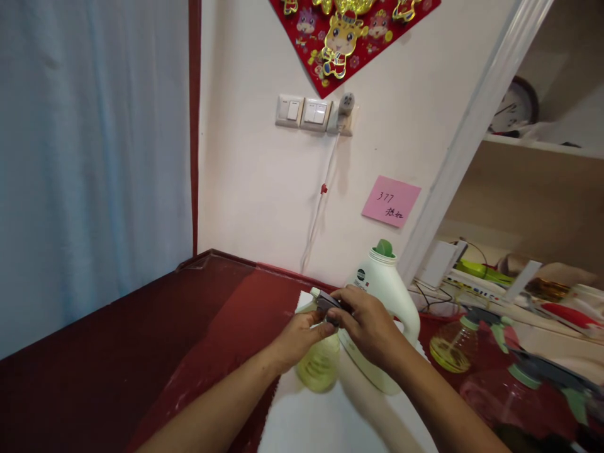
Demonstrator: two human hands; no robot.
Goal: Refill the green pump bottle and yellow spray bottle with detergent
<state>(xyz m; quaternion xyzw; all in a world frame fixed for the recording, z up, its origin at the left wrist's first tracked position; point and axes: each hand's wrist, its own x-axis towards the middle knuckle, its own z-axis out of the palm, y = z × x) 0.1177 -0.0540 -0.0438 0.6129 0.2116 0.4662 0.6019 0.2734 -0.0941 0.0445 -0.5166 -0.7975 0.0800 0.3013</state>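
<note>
A spray bottle [318,371] of pale yellow-green liquid stands on a white sheet [309,425]. Its dark grey spray head [325,301] has a pale green nozzle tip pointing left. My right hand [365,321] is closed on the spray head from the right. From the left, my left hand [299,338] pinches just below it, near the bottle's neck. My fingers partly hide the neck, so I cannot tell whether the head is seated on it. Just behind my right hand is a large pale green jug [404,301] with a green piece [384,247] at its mouth.
On the right of the dark red tabletop [212,314] stand a spray bottle with yellow liquid [450,349] and a clear spray bottle [495,396]. Shelves with a clock [516,107] and a white router [436,264] lie beyond. A cord [314,229] hangs down the wall.
</note>
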